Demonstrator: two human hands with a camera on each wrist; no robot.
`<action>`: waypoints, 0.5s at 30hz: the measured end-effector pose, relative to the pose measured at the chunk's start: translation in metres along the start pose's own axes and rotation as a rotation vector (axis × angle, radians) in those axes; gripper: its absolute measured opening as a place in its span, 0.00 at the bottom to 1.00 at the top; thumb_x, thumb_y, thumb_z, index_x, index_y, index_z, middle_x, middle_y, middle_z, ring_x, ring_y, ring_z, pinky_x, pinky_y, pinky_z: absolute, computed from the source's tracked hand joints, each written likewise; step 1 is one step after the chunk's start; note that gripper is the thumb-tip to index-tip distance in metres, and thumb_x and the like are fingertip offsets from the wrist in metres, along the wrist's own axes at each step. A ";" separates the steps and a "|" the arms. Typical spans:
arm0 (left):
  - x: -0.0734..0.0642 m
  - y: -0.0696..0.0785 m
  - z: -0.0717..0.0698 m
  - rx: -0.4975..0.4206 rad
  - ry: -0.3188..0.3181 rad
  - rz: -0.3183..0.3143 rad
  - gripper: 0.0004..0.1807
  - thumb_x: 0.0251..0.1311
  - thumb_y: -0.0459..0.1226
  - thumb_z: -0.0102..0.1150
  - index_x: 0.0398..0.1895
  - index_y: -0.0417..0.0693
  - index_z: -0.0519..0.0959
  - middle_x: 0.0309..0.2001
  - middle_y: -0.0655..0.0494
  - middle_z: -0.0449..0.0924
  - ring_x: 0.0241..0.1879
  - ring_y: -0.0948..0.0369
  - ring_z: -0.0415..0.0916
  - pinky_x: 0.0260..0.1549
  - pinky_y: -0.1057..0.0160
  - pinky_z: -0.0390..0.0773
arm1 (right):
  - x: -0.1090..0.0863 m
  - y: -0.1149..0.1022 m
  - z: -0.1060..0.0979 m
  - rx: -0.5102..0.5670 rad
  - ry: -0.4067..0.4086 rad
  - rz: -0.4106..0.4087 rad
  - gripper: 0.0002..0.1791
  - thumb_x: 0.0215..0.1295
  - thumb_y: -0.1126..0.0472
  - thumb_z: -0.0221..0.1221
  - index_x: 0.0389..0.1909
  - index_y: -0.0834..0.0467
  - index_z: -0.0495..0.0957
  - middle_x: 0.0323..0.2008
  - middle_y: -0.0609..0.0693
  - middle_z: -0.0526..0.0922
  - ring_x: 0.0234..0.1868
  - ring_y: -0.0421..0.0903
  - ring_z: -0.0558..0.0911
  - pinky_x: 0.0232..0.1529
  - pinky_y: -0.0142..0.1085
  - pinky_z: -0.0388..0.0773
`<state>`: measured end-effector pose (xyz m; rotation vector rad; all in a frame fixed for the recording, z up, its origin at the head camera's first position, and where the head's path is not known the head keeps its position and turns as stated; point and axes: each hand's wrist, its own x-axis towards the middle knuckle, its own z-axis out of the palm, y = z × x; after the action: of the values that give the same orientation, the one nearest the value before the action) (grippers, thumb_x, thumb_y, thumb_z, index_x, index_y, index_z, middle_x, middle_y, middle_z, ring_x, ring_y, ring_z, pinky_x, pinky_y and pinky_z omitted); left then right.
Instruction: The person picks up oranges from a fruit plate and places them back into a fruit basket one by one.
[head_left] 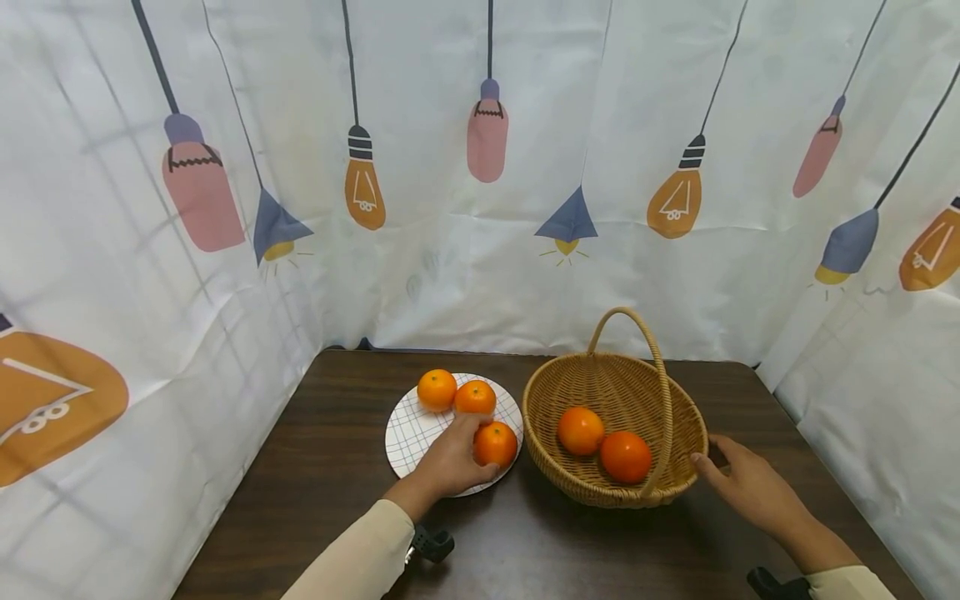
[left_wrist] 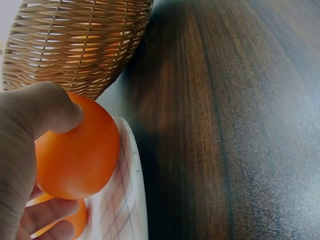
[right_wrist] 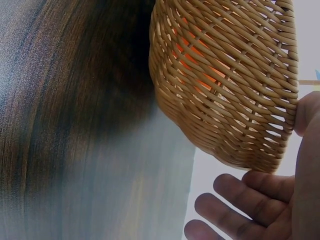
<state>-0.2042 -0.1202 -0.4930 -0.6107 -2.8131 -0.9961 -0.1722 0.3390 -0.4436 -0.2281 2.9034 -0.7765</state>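
My left hand point(head_left: 452, 458) holds an orange point(head_left: 495, 445) at the right side of a white checked plate point(head_left: 405, 435). In the left wrist view its thumb lies over the top of that orange point(left_wrist: 80, 150), with other fingers beneath. Two more oranges, one at the back left point(head_left: 437, 390) and one behind the hand point(head_left: 476, 398), sit on the plate. To the right stands a wicker basket point(head_left: 551, 392) with a tall handle and two orange-red fruits point(head_left: 581, 431) inside. My right hand point(head_left: 753, 487) pinches the basket's right rim, thumb on the rim and index finger against the outer wall.
Everything stands on a dark wood-grain table point(head_left: 300, 500). A white curtain point(head_left: 450, 283) printed with lamps and bulbs surrounds its back and sides. The basket's arched handle point(head_left: 666, 392) rises above its rim, and the plate lies close to the basket's left side.
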 end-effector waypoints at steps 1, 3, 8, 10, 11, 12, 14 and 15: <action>0.000 0.001 -0.001 0.002 0.000 0.000 0.36 0.48 0.44 0.75 0.62 0.44 0.73 0.58 0.49 0.74 0.54 0.53 0.75 0.56 0.50 0.76 | 0.000 0.000 0.000 -0.001 0.001 0.000 0.44 0.78 0.37 0.48 0.71 0.75 0.60 0.58 0.75 0.75 0.45 0.59 0.85 0.39 0.56 0.82; 0.000 0.002 -0.002 0.009 0.002 -0.001 0.37 0.48 0.44 0.75 0.62 0.44 0.73 0.58 0.50 0.75 0.54 0.54 0.75 0.56 0.50 0.76 | -0.001 0.000 0.000 -0.003 0.002 0.000 0.44 0.78 0.37 0.48 0.71 0.75 0.60 0.58 0.75 0.75 0.45 0.59 0.85 0.39 0.56 0.82; -0.001 0.009 -0.011 -0.005 0.024 -0.013 0.37 0.48 0.45 0.75 0.63 0.45 0.73 0.58 0.50 0.75 0.54 0.54 0.75 0.56 0.50 0.76 | -0.001 0.000 0.001 -0.004 0.007 -0.006 0.44 0.78 0.38 0.48 0.71 0.75 0.60 0.59 0.75 0.75 0.45 0.59 0.85 0.39 0.56 0.82; -0.001 0.012 -0.015 -0.018 0.042 -0.020 0.37 0.48 0.45 0.76 0.62 0.45 0.73 0.58 0.49 0.75 0.53 0.54 0.76 0.55 0.50 0.77 | -0.001 0.001 0.000 -0.005 0.012 -0.012 0.43 0.78 0.38 0.48 0.70 0.75 0.60 0.58 0.76 0.75 0.44 0.58 0.85 0.38 0.56 0.82; -0.001 0.013 -0.018 -0.022 0.051 -0.022 0.37 0.48 0.45 0.76 0.62 0.45 0.73 0.57 0.49 0.75 0.53 0.53 0.76 0.54 0.50 0.77 | -0.001 0.001 0.001 -0.005 0.016 -0.015 0.43 0.79 0.38 0.48 0.70 0.75 0.60 0.58 0.75 0.75 0.44 0.58 0.85 0.39 0.56 0.82; -0.001 0.015 -0.020 -0.028 0.063 -0.022 0.37 0.48 0.45 0.76 0.62 0.45 0.73 0.57 0.49 0.75 0.53 0.53 0.76 0.54 0.49 0.77 | -0.001 0.001 0.001 -0.006 0.020 -0.017 0.43 0.78 0.38 0.48 0.70 0.75 0.61 0.58 0.75 0.75 0.44 0.57 0.85 0.39 0.56 0.82; 0.000 0.017 -0.024 -0.035 0.082 -0.019 0.38 0.47 0.44 0.76 0.62 0.45 0.73 0.58 0.48 0.75 0.53 0.53 0.76 0.54 0.49 0.77 | -0.001 0.001 0.001 -0.003 0.028 -0.023 0.42 0.79 0.39 0.48 0.70 0.75 0.61 0.58 0.74 0.76 0.43 0.57 0.85 0.39 0.56 0.82; 0.001 0.018 -0.026 -0.038 0.089 -0.017 0.38 0.47 0.44 0.76 0.62 0.45 0.73 0.58 0.48 0.75 0.54 0.53 0.75 0.54 0.49 0.77 | -0.001 0.001 0.002 -0.003 0.030 -0.025 0.42 0.79 0.39 0.48 0.70 0.74 0.62 0.58 0.74 0.76 0.43 0.56 0.85 0.39 0.56 0.82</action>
<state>-0.1987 -0.1238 -0.4620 -0.5337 -2.7322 -1.0543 -0.1709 0.3389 -0.4453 -0.2561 2.9353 -0.7862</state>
